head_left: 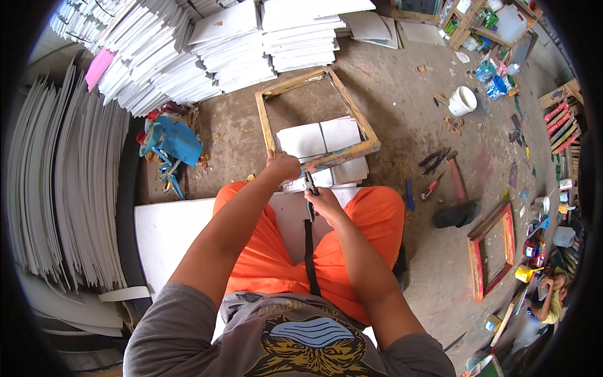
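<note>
My left hand (284, 166) is closed around the near left corner of a paint-stained wooden frame (262, 119). In my right hand (325, 205) is a pair of pliers (311, 183), held by the handles with the jaws up against the frame's near bar. The frame is tilted, its near side resting over a bundle of white sheets (300, 141) bound with a dark strap. Whether the jaws grip anything on the bar is too small to tell. Both hands are above my lap, between my orange-clad knees.
Tall stacks of white sheets (235, 47) stand at the back left, with more upright sheets (88, 182) at far left. On the floor to the right lie a mallet (457, 179), other pliers (433, 161), a white bucket (463, 102) and a red frame (507, 235). A person (553, 298) sits far right.
</note>
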A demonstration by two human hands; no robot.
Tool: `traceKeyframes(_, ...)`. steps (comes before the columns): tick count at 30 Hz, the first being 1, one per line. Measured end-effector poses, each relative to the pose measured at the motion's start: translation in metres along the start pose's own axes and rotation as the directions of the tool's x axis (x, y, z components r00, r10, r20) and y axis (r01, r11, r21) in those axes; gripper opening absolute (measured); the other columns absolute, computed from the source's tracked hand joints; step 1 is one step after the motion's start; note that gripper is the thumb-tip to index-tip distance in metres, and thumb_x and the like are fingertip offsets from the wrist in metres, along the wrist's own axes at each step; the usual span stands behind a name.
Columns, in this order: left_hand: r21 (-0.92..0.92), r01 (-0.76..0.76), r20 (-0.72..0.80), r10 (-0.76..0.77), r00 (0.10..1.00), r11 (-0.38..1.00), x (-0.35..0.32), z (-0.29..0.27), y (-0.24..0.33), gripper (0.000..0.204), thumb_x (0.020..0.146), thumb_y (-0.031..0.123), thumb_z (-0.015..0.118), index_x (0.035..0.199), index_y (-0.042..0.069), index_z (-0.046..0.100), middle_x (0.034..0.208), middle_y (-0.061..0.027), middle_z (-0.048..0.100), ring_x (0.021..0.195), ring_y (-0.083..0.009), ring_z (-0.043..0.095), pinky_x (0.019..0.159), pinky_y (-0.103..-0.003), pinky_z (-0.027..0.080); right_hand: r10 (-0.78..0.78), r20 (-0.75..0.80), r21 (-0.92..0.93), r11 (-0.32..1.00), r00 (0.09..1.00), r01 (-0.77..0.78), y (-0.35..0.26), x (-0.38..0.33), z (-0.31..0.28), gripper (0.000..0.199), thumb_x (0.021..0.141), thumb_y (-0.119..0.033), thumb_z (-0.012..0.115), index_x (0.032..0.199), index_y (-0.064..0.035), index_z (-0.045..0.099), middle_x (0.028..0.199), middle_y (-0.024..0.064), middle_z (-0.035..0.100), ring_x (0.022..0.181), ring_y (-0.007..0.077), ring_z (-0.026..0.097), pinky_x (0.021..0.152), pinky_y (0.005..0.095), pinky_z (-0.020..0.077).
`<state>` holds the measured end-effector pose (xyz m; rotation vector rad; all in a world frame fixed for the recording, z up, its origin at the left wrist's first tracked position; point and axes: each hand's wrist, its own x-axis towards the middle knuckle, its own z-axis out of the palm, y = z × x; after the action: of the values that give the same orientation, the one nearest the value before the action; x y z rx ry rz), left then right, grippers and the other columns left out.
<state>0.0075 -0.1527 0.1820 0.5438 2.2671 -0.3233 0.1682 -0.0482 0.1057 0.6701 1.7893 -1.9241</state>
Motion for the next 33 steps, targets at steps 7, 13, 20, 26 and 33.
traceKeyframes(7,0.085,0.051,0.037,-0.054,0.998,0.995,-0.005,-0.013,0.021,0.041,0.09,0.023,0.057,0.125,0.011,0.072,0.131,-0.0111,0.069,0.13,-0.036,0.056,0.109,-0.052,0.028,0.115,0.073,-0.057,0.992,0.991,-0.11,-0.02,-0.014,0.0,0.032,0.1,-0.037,0.063,0.088,-0.0067,0.064,0.071,0.0007,0.061,0.06,0.0127,0.06,0.055,0.0333,0.0501)
traceKeyframes(13,-0.24,0.184,-0.032,-0.197,0.98,0.953,0.009,0.001,0.002,0.043,0.092,0.029,0.055,0.125,0.007,0.071,0.133,-0.0117,0.068,0.127,-0.0298,0.062,0.108,-0.049,0.032,0.154,0.177,0.051,0.985,0.972,-0.166,-0.02,-0.014,0.007,0.033,0.098,-0.04,0.065,0.096,-0.007,0.066,0.08,0.002,0.066,0.066,0.0134,0.063,0.059,0.0342,0.053)
traceKeyframes(20,-0.469,0.012,-0.239,-0.14,0.961,0.883,-0.001,0.031,-0.031,0.043,0.086,0.052,0.066,0.106,0.016,0.079,0.11,-0.0099,0.076,0.109,-0.0318,0.069,0.102,-0.051,0.042,0.15,0.171,0.051,0.986,0.974,-0.161,-0.016,-0.008,0.008,0.033,0.099,-0.042,0.065,0.092,-0.0094,0.065,0.076,-0.0031,0.055,0.062,0.0095,0.054,0.057,0.029,0.0521)
traceKeyframes(26,-0.386,-0.249,-0.575,-0.021,0.818,0.888,-0.028,0.051,-0.038,0.031,0.089,0.046,0.071,0.094,0.016,0.081,0.099,-0.0035,0.076,0.105,-0.0295,0.065,0.096,-0.051,0.044,0.187,0.178,0.041,0.98,0.966,-0.197,-0.016,0.002,0.007,0.034,0.1,-0.039,0.063,0.098,-0.0057,0.065,0.087,0.0035,0.063,0.072,0.018,0.066,0.061,0.0345,0.056)
traceKeyframes(33,-0.256,-0.415,-0.77,0.076,0.634,0.873,-0.022,0.083,-0.05,0.017,0.088,0.03,0.072,0.091,0.014,0.079,0.098,-0.0023,0.072,0.103,-0.0282,0.063,0.096,-0.048,0.043,0.247,0.169,-0.008,0.968,0.954,-0.25,-0.032,0.002,0.004,0.037,0.101,-0.039,0.061,0.105,-0.0025,0.063,0.101,0.0124,0.068,0.084,0.0251,0.069,0.063,0.0403,0.0562)
